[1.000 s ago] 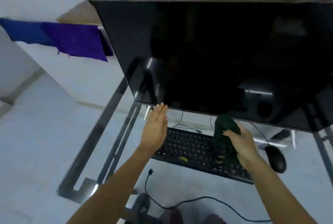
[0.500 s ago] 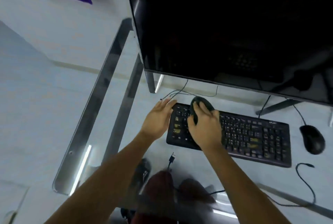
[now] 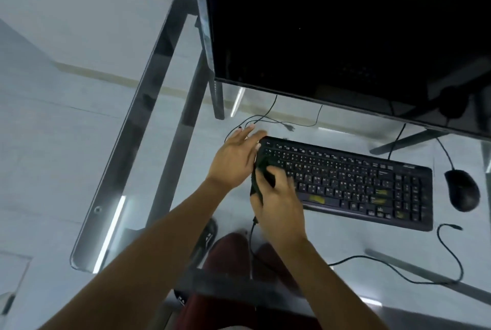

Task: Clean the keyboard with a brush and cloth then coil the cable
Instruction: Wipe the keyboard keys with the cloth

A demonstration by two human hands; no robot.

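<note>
A: Where is the keyboard (image 3: 353,183) sitting?

B: Flat on the glass bench (image 3: 159,122), just below the lower edge of the big dark monitor (image 3: 345,32). It's a black full-size board with pale legends, and a few keys near the space bar and the arrow cluster carry yellowish smears.

A: And the hands?

B: The right hand (image 3: 276,205) grips a dark cloth (image 3: 261,170), bunched into a wad and pressed onto the left end of the keys. The left hand (image 3: 233,159) is released, fingers straight, lying against the keyboard's left edge.

A: Any trays or boxes holding things?

B: None I can make out; everything lies straight on the glass.

A: What's different from half a second ago?

B: The cloth hand has slid down from the top-left corner of the board toward its front-left rows. The left hand has kept its place at the left edge. The camera has tipped a little further down, so more of the bench's front shows.

A: The cable?

B: The thin black cable (image 3: 398,274) runs loose from under the right hand, sweeps across the glass in a long curve and ends in a hook-shaped loop near the keyboard's right front corner. It is not coiled.

A: Textures?

B: The bench top is clear with rounded corners on a grey metal frame, and the tiled floor shows through it. The cloth looks soft and knitted, though motion blur makes that hard to judge. A smooth black mouse (image 3: 463,190) sits just right of the keyboard.
</note>
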